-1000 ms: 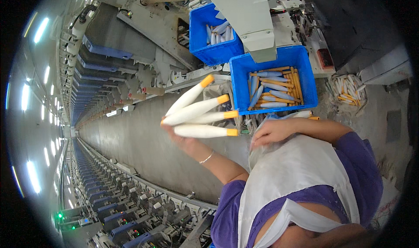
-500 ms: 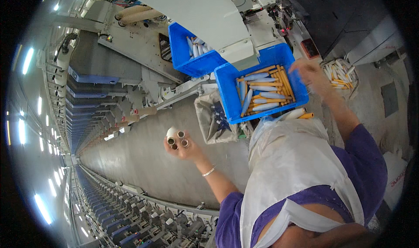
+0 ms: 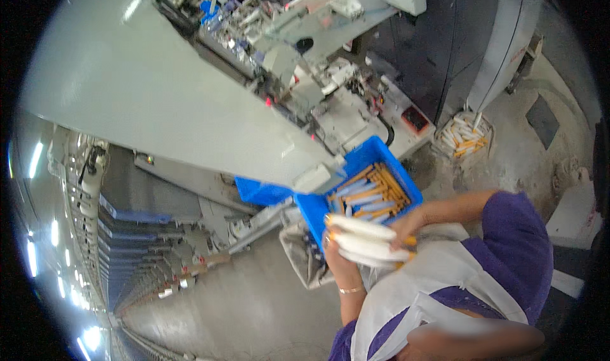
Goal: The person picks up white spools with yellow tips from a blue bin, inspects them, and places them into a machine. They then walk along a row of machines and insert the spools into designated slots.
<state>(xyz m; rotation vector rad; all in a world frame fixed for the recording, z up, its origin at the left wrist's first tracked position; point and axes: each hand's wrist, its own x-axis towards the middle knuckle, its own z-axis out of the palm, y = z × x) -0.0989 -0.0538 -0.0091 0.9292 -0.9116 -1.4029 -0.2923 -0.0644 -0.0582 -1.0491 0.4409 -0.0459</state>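
Several white yarn bobbins [image 3: 365, 241] with yellow-orange ends lie side by side between my hands, just in front of the near rim of a blue bin [image 3: 310, 213]. My left hand [image 3: 337, 257] is closed around their left side, its fingers partly hidden behind them. At their right ends, my right hand [image 3: 410, 225] is closed on the bobbins, slightly blurred. Inside the bin lie yarn-wound bobbins [image 3: 363, 194] and bare orange tubes [image 3: 391, 182], several of each.
Behind the bin a pale machine panel [image 3: 190, 126] slants across. A second blue bin [image 3: 257, 191] shows partly beneath it. A cloth sack [image 3: 297, 253] hangs beside the near bin. Farther right, a sack of bobbins [image 3: 465, 135] stands on the floor. Machine rows run away at left.
My left hand has come rightward with its bobbins to the blue bin. My right hand has moved from the bin's right edge onto the bobbins. The whole view has turned.
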